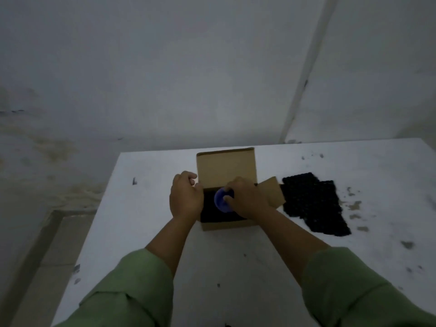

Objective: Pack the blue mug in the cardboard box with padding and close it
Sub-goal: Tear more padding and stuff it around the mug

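Two hands in brown cardboard box [225,165], right hand [247,199] fingers clamped on round blue mug [220,200], left hand [185,195] fingers curled together.

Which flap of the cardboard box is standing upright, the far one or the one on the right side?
The far flap, behind the blue mug, stands upright. The right flap is folded outward and lies low toward the black padding sheet on the table.

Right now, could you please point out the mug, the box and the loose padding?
mug [220,201], head view, blue side left of the fingers
box [225,165], head view, raised rear flap
padding [311,204], head view, middle of the black sheet
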